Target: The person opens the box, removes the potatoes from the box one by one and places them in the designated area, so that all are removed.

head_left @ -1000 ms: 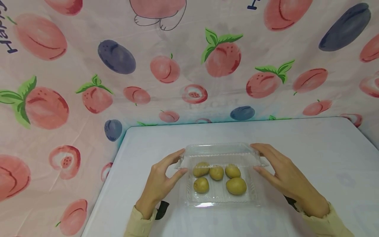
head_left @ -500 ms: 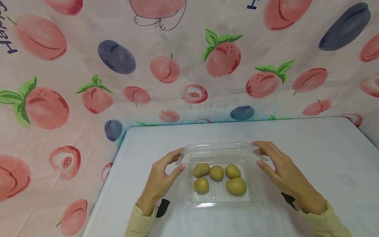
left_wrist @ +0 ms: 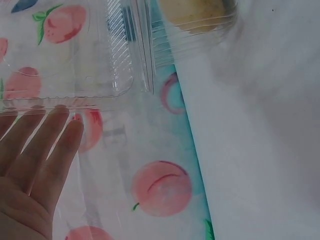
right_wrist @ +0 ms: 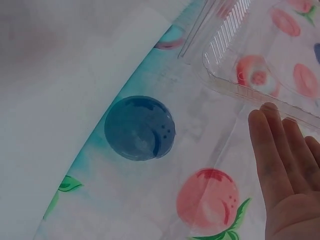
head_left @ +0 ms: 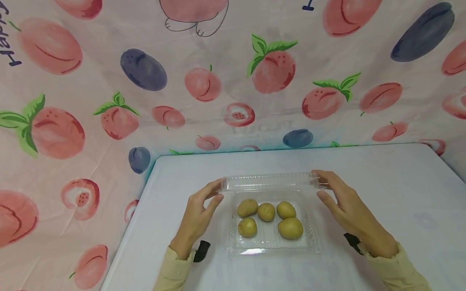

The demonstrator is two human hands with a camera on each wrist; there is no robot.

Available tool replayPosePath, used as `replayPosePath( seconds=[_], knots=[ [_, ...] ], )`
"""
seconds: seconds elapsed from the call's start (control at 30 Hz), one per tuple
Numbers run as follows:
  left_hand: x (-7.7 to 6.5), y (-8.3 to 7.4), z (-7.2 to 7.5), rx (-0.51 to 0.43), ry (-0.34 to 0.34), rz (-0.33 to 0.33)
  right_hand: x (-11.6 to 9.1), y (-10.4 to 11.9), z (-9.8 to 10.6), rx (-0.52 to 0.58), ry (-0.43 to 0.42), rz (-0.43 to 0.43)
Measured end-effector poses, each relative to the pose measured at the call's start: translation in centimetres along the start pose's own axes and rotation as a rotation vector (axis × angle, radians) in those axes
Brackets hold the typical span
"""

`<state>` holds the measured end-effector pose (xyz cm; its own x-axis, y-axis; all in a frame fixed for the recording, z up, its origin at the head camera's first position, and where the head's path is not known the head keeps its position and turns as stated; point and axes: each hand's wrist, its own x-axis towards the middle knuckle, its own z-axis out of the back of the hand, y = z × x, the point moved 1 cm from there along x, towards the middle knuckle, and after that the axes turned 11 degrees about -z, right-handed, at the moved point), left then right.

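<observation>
In the head view, a clear plastic clamshell box (head_left: 269,250) stands on the table, its lid (head_left: 269,182) raised at the back. Several small yellow potatoes (head_left: 290,228) lie in the box's base. My left hand (head_left: 195,212) is at the lid's left edge, and my right hand (head_left: 347,206) is at its right edge. Both thumbs stand apart from the plastic. The left wrist view has straight fingers (left_wrist: 60,150) touching the lid's rim, with one potato (left_wrist: 195,12) behind the base wall. Straight fingers (right_wrist: 270,155) also meet the rim in the right wrist view.
A white table (head_left: 182,169) carries the box. Behind and to the left hangs a cloth (head_left: 233,52) printed with peaches and dark blue fruit. Each wrist wears a black strap (head_left: 201,251) below a pale yellow sleeve (head_left: 174,268).
The lid has swung up and back from over the potatoes, now standing nearly upright. Both hands have moved slightly away with it, and the thumbs have come off its edge. The potatoes stay put.
</observation>
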<state>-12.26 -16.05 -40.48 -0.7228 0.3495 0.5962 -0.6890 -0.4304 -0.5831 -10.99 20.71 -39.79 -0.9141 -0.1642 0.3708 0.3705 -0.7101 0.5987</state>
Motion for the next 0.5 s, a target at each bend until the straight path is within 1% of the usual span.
replayPosePath(
  seconds=[0.2,0.33,0.5],
  knots=[
    [0.1,0.4,-0.2,-0.016,-0.005,0.01,-0.1,-0.1,-0.2,-0.014,0.021,-0.079],
    [0.1,0.8,-0.4,-0.025,-0.009,0.013,0.0,-0.3,-0.3,-0.01,0.016,-0.076],
    [0.1,1.1,-0.5,-0.016,-0.018,0.04,0.2,-0.5,-0.6,0.009,0.015,-0.068]
  ],
)
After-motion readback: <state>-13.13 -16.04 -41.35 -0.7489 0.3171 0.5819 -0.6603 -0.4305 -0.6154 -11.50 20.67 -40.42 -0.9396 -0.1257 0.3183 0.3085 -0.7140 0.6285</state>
